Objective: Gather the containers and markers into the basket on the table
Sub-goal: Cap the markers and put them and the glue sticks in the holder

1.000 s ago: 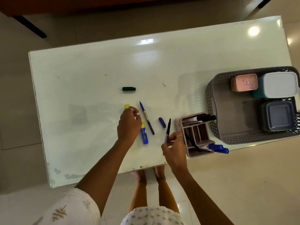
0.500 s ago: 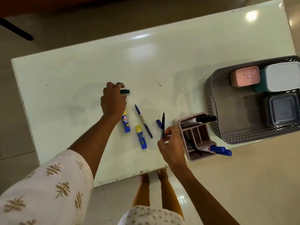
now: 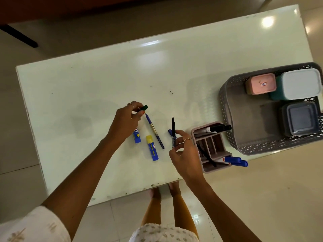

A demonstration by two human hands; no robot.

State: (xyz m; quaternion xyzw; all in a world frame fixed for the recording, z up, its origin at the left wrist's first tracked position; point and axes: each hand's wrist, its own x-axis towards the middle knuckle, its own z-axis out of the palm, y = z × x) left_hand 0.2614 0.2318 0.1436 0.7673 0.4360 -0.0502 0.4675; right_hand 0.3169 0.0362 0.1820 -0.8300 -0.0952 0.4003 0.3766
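Observation:
My left hand (image 3: 126, 119) pinches a short green marker cap (image 3: 144, 108) just above the table. A thin black pen (image 3: 173, 131) stands upright in the fingers of my right hand (image 3: 185, 154). A blue pen (image 3: 154, 131) lies between the hands, beside two blue glue sticks (image 3: 152, 147) (image 3: 136, 135) and a small blue cap (image 3: 169, 131). A pink organiser (image 3: 212, 147) holds black and blue markers. At the right, the grey basket (image 3: 232, 137) holds a pink container (image 3: 261, 83), a white-lidded teal container (image 3: 299, 86) and a grey container (image 3: 299, 118).
The white table (image 3: 104, 81) ends close to my body, with my bare feet on the tiled floor below its near edge. The basket and organiser sit at the table's right front corner. A dark table leg (image 3: 19, 36) shows far left.
My left hand let go of a glue stick, reached to the green cap and lifted it back toward the blue pen. My right hand keeps the black pen, its fingers looser.

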